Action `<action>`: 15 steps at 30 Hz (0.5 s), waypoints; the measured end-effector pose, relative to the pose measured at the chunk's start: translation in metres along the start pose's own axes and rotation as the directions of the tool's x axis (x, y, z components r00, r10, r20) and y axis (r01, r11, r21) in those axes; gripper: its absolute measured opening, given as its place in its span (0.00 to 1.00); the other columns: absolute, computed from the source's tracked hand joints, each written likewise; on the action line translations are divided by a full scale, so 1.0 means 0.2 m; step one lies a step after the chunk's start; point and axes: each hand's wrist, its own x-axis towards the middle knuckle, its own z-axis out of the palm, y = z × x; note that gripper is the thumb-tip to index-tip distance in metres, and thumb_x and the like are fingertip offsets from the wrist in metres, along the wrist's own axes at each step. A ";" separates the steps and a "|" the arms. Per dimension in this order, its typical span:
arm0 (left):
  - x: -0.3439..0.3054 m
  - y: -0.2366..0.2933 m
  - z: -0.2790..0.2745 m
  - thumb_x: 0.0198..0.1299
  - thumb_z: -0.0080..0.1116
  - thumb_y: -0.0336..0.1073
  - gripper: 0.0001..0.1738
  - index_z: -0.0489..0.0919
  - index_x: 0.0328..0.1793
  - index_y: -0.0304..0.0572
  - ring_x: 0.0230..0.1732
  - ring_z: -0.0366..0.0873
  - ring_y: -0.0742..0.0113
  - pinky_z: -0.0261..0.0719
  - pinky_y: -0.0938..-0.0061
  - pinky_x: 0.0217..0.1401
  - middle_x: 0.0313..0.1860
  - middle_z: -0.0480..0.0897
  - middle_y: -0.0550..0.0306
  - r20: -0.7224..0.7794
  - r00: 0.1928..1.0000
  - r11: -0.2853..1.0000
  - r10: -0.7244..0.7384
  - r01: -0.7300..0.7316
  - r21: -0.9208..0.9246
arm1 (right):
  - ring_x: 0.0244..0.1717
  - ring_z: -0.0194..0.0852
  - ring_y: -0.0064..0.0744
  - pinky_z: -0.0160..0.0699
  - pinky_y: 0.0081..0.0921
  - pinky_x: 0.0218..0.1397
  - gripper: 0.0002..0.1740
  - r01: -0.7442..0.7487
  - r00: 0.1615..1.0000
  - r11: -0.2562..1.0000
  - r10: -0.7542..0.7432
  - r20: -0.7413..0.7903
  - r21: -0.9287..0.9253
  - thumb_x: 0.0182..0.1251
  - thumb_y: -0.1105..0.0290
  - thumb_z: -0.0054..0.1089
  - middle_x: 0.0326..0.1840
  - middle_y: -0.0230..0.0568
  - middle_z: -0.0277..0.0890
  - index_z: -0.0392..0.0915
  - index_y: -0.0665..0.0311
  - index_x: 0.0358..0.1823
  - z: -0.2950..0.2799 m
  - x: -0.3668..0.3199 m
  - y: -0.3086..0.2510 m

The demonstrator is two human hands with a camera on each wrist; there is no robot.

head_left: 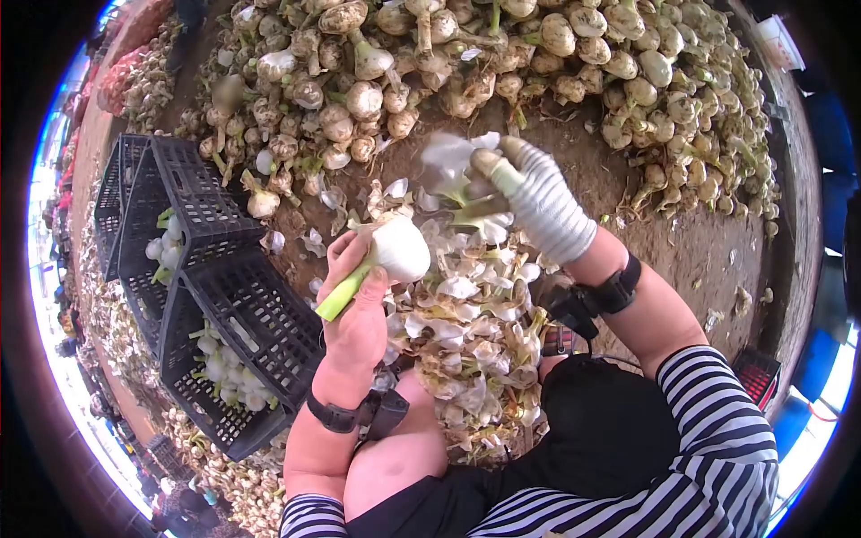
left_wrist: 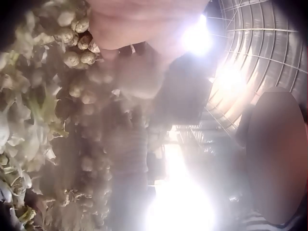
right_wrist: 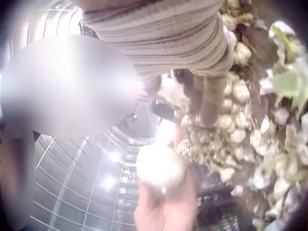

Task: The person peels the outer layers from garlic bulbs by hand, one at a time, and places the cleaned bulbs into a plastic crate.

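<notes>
My bare left hand point(head_left: 357, 291) grips a smooth white garlic bulb point(head_left: 401, 249) by its cut green stem point(head_left: 343, 294), which points toward the lower left. In the right wrist view the same bulb point(right_wrist: 161, 166) looks overexposed above the fingers. To the right and farther forward is my right hand point(head_left: 543, 197), in a pale ribbed glove, apart from the bulb. Its bent fingers pinch a pale green strip of garlic peel point(head_left: 508, 177). Blurred white and green peel point(head_left: 453, 166) hangs beside the fingertips. A dark narrow shape point(right_wrist: 163, 110) below the glove is too blurred to identify.
Unpeeled garlic bulbs point(head_left: 368, 99) lie heaped across the front. Loose garlic skins point(head_left: 475, 336) cover the ground before the person. Black plastic crates point(head_left: 260, 336) stand at the left, holding peeled garlic bulbs point(head_left: 235, 372). A white bucket point(head_left: 780, 43) is at the far right.
</notes>
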 end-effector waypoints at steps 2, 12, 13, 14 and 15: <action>0.02 -0.04 -0.03 0.61 0.54 0.27 0.22 0.71 0.62 0.37 0.59 0.68 0.63 0.71 0.71 0.59 0.60 0.66 0.52 0.091 0.989 0.987 0.116 -0.125 0.099 | 0.42 0.75 0.26 0.80 0.21 0.37 0.23 -0.175 0.966 0.961 0.127 0.224 0.213 0.62 0.58 0.60 0.42 0.37 0.74 0.69 0.65 0.52 0.05 -0.06 0.05; 0.03 0.06 0.05 0.66 0.49 0.34 0.26 0.61 0.69 0.38 0.56 0.74 0.62 0.79 0.66 0.54 0.60 0.73 0.50 -0.032 0.965 0.948 -0.261 0.250 -0.198 | 0.37 0.77 0.29 0.78 0.24 0.40 0.14 0.672 0.735 0.615 -0.486 0.473 -0.413 0.63 0.67 0.59 0.38 0.40 0.77 0.73 0.70 0.45 0.16 -0.14 0.04; 0.02 0.05 0.04 0.66 0.49 0.34 0.26 0.61 0.69 0.38 0.56 0.74 0.62 0.79 0.66 0.54 0.60 0.73 0.50 -0.033 0.965 0.948 -0.261 0.249 -0.199 | 0.33 0.78 0.29 0.79 0.24 0.38 0.10 0.718 0.688 0.600 -0.538 0.487 -0.353 0.64 0.71 0.58 0.37 0.40 0.78 0.75 0.70 0.42 0.16 -0.14 0.05; 0.02 0.03 0.01 0.66 0.49 0.34 0.25 0.62 0.68 0.38 0.56 0.74 0.61 0.79 0.65 0.54 0.58 0.73 0.50 -0.031 0.953 0.919 -0.303 0.283 -0.275 | 0.33 0.78 0.29 0.79 0.24 0.38 0.10 0.719 0.687 0.599 -0.539 0.488 -0.352 0.64 0.71 0.58 0.37 0.40 0.78 0.75 0.70 0.42 0.15 -0.11 0.05; 0.02 0.02 -0.01 0.66 0.48 0.34 0.23 0.64 0.66 0.38 0.56 0.75 0.61 0.78 0.65 0.55 0.57 0.74 0.51 -0.024 0.939 0.883 -0.344 0.315 -0.348 | 0.29 0.76 0.27 0.79 0.24 0.34 0.10 0.474 0.877 0.842 -0.426 0.222 -0.256 0.64 0.72 0.57 0.36 0.40 0.78 0.75 0.70 0.43 0.13 -0.06 0.04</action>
